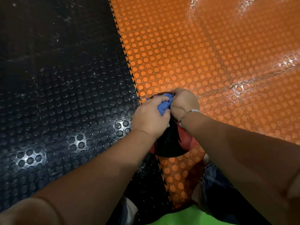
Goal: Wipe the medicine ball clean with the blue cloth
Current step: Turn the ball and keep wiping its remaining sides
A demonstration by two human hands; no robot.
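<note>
A black and red medicine ball (168, 143) rests on the floor right on the seam between the black and orange mats. Both my hands lie on top of it and hide most of its upper half. A crumpled blue cloth (164, 104) is bunched between them on the ball's top. My left hand (149, 116) grips the cloth's near side with curled fingers. My right hand (183, 103) pinches its far side; a thin bracelet circles that wrist.
Studded black rubber matting (65, 95) covers the floor on the left and studded orange matting (211, 54) on the right, joined by a toothed seam. My knees in dark shorts (215, 184) and a bright green shirt hem (186, 216) show at the bottom.
</note>
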